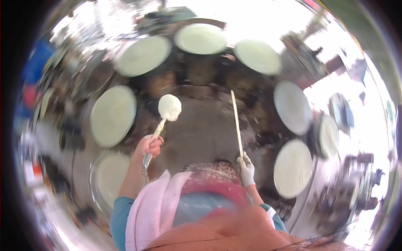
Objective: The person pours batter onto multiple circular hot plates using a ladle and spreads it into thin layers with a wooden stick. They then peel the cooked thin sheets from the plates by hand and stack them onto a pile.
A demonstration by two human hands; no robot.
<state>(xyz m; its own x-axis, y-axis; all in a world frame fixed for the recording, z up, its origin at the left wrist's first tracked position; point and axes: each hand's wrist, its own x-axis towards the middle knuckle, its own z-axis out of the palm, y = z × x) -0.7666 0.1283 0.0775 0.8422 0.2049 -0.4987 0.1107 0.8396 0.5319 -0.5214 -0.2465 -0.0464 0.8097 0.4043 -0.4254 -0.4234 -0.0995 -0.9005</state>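
My bare left hand (pixel 150 146) grips the handle of a ladle (pixel 170 107) whose round end is coated in pale, creamy batter. The batter also clings to the upper handle. In a white knitted glove, stained at the fingers, my right hand (pixel 247 168) holds a thin wooden stick (pixel 236 122) pointing away from me. Both tools are over the dark floor (pixel 204 125), apart from the round plates. Several round plates with pale tops curve around me, among them one at the left (pixel 113 116), one at the far middle (pixel 201 39) and one at the right (pixel 293 168).
Low at my left is a wide basin (pixel 111 175) with pale contents and a shiny rim, partly hidden by my arm. Dark stands (pixel 201 69) support the far plates. A smaller pale disc (pixel 328 136) stands beyond the right ones. Blurred clutter (pixel 78 66) fills the far left.
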